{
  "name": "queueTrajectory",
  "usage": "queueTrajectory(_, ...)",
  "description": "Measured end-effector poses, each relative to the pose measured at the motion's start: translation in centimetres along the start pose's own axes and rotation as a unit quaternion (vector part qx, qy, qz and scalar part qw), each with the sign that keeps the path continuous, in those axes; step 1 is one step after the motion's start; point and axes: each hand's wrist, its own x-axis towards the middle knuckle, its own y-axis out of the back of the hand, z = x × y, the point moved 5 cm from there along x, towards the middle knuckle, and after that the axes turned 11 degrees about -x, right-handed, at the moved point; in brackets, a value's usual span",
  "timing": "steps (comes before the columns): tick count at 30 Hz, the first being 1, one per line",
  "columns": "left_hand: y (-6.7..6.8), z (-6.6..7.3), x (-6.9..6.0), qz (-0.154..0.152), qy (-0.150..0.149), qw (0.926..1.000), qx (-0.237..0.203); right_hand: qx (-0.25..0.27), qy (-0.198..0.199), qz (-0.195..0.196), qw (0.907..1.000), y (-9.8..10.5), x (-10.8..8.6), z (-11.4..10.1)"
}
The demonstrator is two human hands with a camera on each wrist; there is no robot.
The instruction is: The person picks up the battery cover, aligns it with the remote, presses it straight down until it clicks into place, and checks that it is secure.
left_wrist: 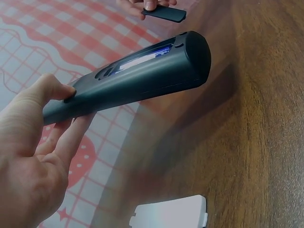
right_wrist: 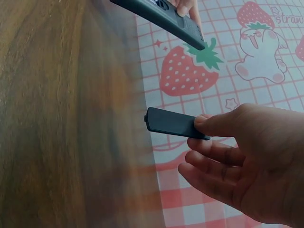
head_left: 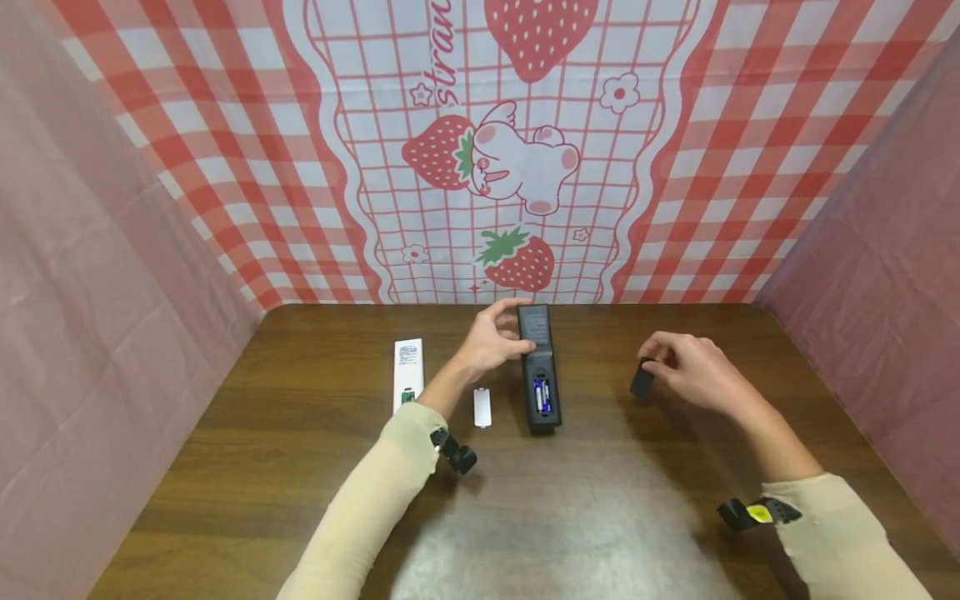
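My left hand (head_left: 491, 340) grips a black remote control (head_left: 537, 354) by its far end, thumb on the back face. The remote is held above the table, its battery compartment uncovered, with blue-and-silver batteries (head_left: 542, 395) inside. Off to the right, my right hand (head_left: 693, 371) pinches a small black battery cover (head_left: 642, 377) between thumb and fingers, apart from the remote. In the right wrist view the cover (right_wrist: 173, 122) shows a small tab at its free end. A white battery cover (head_left: 482, 407) lies on the table left of the black remote.
A white remote control (head_left: 408, 367) lies back-up on the wooden table (head_left: 570, 517), partly hidden by my left forearm; something green shows in its compartment. A strawberry-patterned cloth (head_left: 622, 192) hangs behind the table, with pink cloths (head_left: 112, 250) at both sides.
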Motion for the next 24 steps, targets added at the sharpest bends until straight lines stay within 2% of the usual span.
queueTrajectory(15, 0.0, 0.1, -0.1, -0.002, 0.004, 1.0, 0.004, 0.025, 0.007, -0.003, 0.9997, -0.6, 0.5, -1.3)
queueTrajectory(24, -0.1, 0.0, 0.1, -0.002, -0.013, 0.9999, -0.009, 0.066, 0.003, -0.01, 0.9977, -0.7, 0.5, -1.5)
